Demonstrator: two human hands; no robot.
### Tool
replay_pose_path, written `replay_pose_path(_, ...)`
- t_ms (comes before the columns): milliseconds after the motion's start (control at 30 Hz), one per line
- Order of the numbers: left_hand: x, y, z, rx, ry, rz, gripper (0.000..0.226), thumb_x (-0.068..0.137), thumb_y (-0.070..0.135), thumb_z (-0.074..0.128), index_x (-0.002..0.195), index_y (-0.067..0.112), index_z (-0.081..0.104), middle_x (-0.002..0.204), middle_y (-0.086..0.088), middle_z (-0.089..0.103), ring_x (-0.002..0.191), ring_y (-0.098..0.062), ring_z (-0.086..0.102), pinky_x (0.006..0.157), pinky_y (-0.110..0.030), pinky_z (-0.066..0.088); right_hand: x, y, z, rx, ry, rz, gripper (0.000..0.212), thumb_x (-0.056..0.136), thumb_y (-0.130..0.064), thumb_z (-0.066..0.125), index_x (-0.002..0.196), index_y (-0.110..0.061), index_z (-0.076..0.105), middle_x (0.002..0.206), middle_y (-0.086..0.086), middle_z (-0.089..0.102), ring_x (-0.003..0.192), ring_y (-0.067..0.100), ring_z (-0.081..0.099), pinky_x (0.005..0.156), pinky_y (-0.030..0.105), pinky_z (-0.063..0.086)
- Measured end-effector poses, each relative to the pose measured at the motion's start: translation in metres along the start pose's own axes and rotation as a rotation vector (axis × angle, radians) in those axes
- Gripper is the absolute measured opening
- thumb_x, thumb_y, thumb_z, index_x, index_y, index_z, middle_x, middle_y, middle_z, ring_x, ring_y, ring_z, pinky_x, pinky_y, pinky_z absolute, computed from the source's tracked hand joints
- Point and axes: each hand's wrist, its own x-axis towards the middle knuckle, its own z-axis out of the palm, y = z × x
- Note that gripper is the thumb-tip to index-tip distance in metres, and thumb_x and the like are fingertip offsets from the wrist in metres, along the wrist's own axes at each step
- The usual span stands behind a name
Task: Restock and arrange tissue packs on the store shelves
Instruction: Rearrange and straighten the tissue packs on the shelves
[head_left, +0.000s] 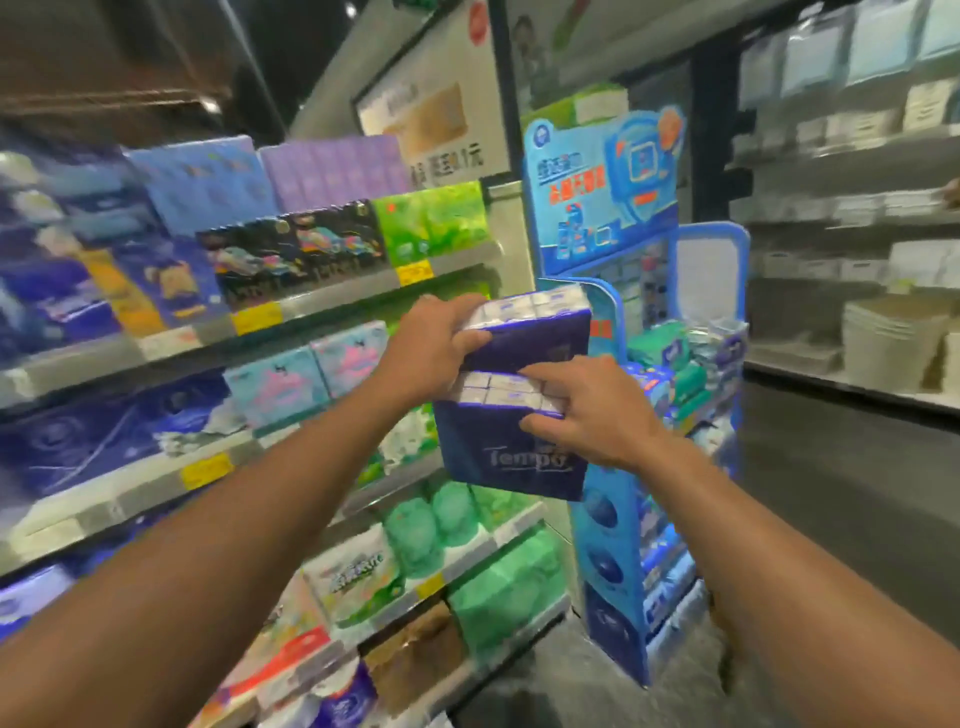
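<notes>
Tissue in soft film wrap makes up both loads: two dark-blue rectangular multipacks, the upper pack (530, 332) stacked on the lower pack (511, 452), which is printed "Tempo". They are held in the air just right of the grey metal shelf unit (311, 306). They look light and squashy, with slick plastic skin that could slide pack on pack, so the firm edges and corners seem the safest hold.

The left hand (436, 338) curls over the upper pack's near-left corner, thumb on its face. The right hand (587, 415) pinches the lower pack's top right edge, fingers bent around it.

Left of the stack, the shelf unit is crowded with green, purple and pale-blue packs behind yellow price tags (257, 317). Right of the stack, close behind it, stands a blue cardboard display stand (602, 197), which narrows the swing room.
</notes>
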Motion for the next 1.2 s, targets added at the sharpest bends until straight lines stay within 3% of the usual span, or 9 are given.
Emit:
replay_pose_path(67,-0.011,-0.065,-0.046,0.061,0.064,-0.122,0.041,0.094,0.032,0.06,0.133,0.018,0.06,0.112,-0.02,0.066,0.107,-0.035,0.057,0.074,-0.032,0.031,0.049,-0.035,0.034,0.16,-0.041,-0.043,0.055,0.07,-0.061,0.058,0.112,-0.027,0.069,0.093,0.0,0.073,0.087,0.026,0.065,0.073,0.041,0.051)
replay_pose_path(167,-0.035,-0.146,-0.102,0.109,0.184,-0.306,0.062,0.085,0.052,0.05,0.14,0.023,0.055,0.126,-0.019,0.063,0.116,-0.036,0.057,0.087,-0.037,0.042,0.11,-0.082,0.077,0.427,-0.135,-0.067,0.052,0.068,-0.059,0.063,0.105,-0.024,0.073,0.093,-0.004,0.074,0.085,0.019,0.067,0.078,0.04,0.052)
replay_pose_path(233,-0.051,-0.191,-0.129,0.123,0.23,-0.406,0.054,0.092,0.045,0.056,0.14,0.021,0.055,0.132,-0.017,0.062,0.121,-0.035,0.056,0.092,-0.037,0.042,0.145,-0.109,0.103,0.588,-0.187,-0.08,0.042,0.067,-0.047,0.068,0.098,-0.02,0.077,0.085,-0.006,0.075,0.08,0.014,0.067,0.075,0.038,0.051)
replay_pose_path(333,-0.07,-0.247,-0.155,0.127,0.299,-0.508,0.039,0.096,0.026,0.062,0.135,0.017,0.06,0.124,-0.019,0.065,0.115,-0.034,0.058,0.08,-0.031,0.036,0.194,-0.142,0.144,0.728,-0.252,-0.102,0.037,0.064,-0.041,0.071,0.091,-0.017,0.079,0.073,-0.011,0.074,0.068,0.008,0.066,0.069,0.035,0.049)
replay_pose_path(467,-0.084,-0.306,-0.169,0.159,0.355,-0.623,0.042,0.097,0.029,0.061,0.138,0.021,0.058,0.13,-0.02,0.062,0.119,-0.036,0.056,0.089,-0.036,0.042,0.259,-0.167,0.199,0.884,-0.303,-0.113,0.044,0.057,-0.049,0.076,0.088,-0.018,0.079,0.081,0.002,0.077,0.08,0.025,0.072,0.078,0.046,0.054)
replay_pose_path(600,-0.087,-0.354,-0.176,0.117,0.435,-0.705,0.038,0.097,0.03,0.061,0.133,0.016,0.062,0.13,-0.013,0.065,0.121,-0.031,0.059,0.092,-0.036,0.043,0.32,-0.19,0.231,1.129,-0.342,-0.095,0.028,0.069,-0.024,0.079,0.09,-0.006,0.077,0.086,0.016,0.076,0.073,0.023,0.07,0.074,0.04,0.053)
replay_pose_path(800,-0.099,-0.416,-0.189,0.156,0.49,-0.774,0.048,0.09,0.053,0.055,0.128,0.026,0.065,0.117,-0.014,0.069,0.112,-0.032,0.061,0.095,-0.045,0.048,0.378,-0.218,0.26,1.311,-0.188,-0.082,0.003,0.08,-0.011,0.077,0.083,-0.011,0.078,0.081,0.011,0.076,0.068,0.023,0.07,0.072,0.041,0.056)
replay_pose_path(1000,-0.121,-0.472,-0.216,0.174,0.529,-0.782,0.039,0.095,0.051,0.056,0.121,0.025,0.068,0.113,-0.005,0.071,0.103,-0.025,0.064,0.09,-0.043,0.052,0.436,-0.268,0.259,1.008,0.327,-0.148,0.055,0.075,-0.046,0.074,0.118,-0.011,0.07,0.104,-0.001,0.072,0.087,0.011,0.065,0.078,0.024,0.052)
replay_pose_path(1200,-0.131,-0.5,-0.246,0.023,0.616,-0.672,0.021,0.093,0.034,0.066,0.105,0.02,0.076,0.102,0.009,0.07,0.099,-0.013,0.061,0.089,-0.031,0.044,0.482,-0.332,0.277,0.66,0.234,-0.315,0.069,0.079,-0.064,0.058,0.129,-0.017,0.062,0.117,0.007,0.07,0.1,0.023,0.065,0.088,0.043,0.053)
